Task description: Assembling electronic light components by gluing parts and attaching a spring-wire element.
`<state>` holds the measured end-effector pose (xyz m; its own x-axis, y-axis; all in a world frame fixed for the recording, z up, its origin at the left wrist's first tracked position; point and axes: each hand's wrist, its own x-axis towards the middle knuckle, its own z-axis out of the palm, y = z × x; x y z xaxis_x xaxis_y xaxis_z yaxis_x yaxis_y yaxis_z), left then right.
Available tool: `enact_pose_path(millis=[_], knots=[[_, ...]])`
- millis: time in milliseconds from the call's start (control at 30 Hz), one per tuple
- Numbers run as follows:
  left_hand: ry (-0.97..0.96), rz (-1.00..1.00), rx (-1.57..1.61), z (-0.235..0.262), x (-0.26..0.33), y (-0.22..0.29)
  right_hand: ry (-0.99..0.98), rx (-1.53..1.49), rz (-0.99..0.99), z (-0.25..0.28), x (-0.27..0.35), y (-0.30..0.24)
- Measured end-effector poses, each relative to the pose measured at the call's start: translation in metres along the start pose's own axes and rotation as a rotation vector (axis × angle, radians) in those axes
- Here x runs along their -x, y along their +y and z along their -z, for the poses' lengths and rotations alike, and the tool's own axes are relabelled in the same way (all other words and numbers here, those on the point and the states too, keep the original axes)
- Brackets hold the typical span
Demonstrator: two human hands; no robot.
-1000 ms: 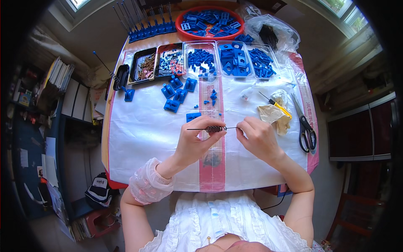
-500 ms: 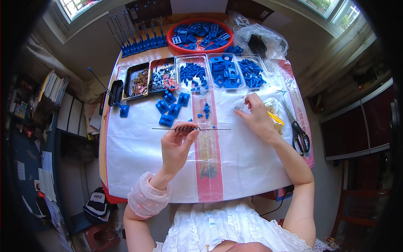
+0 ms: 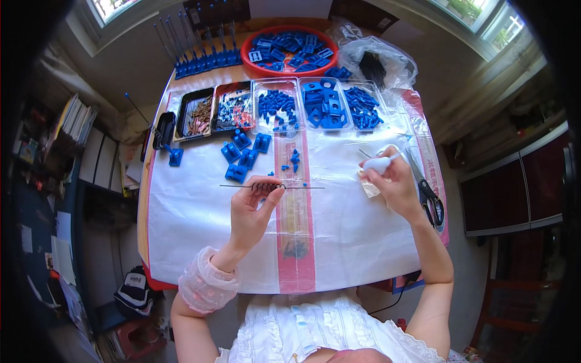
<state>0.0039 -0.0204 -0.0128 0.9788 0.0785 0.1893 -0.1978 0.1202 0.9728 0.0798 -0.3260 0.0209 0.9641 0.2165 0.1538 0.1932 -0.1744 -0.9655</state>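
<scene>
My left hand (image 3: 249, 209) is closed around a thin dark rod (image 3: 305, 188) with a dark coil spring (image 3: 264, 187) around its middle. The rod lies level, its two ends sticking out past my fingers. On the right, my right hand (image 3: 396, 184) grips a small white squeeze bottle (image 3: 377, 165) with a narrow tip. A crumpled off-white cloth (image 3: 370, 189) shows beside and partly under that hand. Several blue bracket-like pieces (image 3: 247, 158) lie beyond my left hand, and a few tiny blue parts (image 3: 295, 161) sit to their right.
Across the back stand trays of brown pins (image 3: 198, 115), small metal parts (image 3: 233, 112) and blue parts (image 3: 331, 109). Behind them are a red basin (image 3: 247, 60), a plastic bag (image 3: 396, 57) and a row of blue bases with rods (image 3: 206, 63). Black-handled scissors (image 3: 431, 202) lie at right.
My right hand has moved right and a little nearer, and now holds the white bottle upright over the cloth. My left hand keeps the rod and spring almost where they were.
</scene>
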Motion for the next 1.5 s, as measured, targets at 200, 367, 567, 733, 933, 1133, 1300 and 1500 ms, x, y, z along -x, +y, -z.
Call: enact_pose_path(millis=[200, 367, 567, 733, 933, 1133, 1300, 1500], knots=[[0.006, 0.027, 0.005, -0.003, -0.001, -0.004, -0.019, -0.062, -0.084, 0.018, 0.017, 0.014], [0.023, 0.003, 0.008, 0.003, -0.001, -0.003, -0.086, -0.200, -0.085, 0.029, 0.020, 0.018], [0.048, -0.025, 0.037, 0.002, -0.002, -0.003, -0.100, -0.465, -0.119, 0.032, 0.019, 0.026], [0.082, -0.033, -0.013, 0.007, -0.002, -0.003, -0.076, -0.521, -0.163, 0.028, 0.019, 0.022], [0.092, -0.046, 0.018, 0.008, -0.003, -0.002, -0.036, -0.496, -0.212, 0.023, 0.019, 0.022], [0.137, -0.080, 0.015, 0.004, -0.005, 0.001, -0.014, -0.456, -0.210, 0.017, 0.021, 0.023], [0.134, -0.090, 0.016, 0.005, -0.006, 0.001, 0.029, -0.416, -0.179, 0.014, 0.022, 0.021], [0.108, -0.050, 0.080, 0.008, -0.004, 0.001, 0.026, -0.404, -0.142, 0.013, 0.024, 0.020]])
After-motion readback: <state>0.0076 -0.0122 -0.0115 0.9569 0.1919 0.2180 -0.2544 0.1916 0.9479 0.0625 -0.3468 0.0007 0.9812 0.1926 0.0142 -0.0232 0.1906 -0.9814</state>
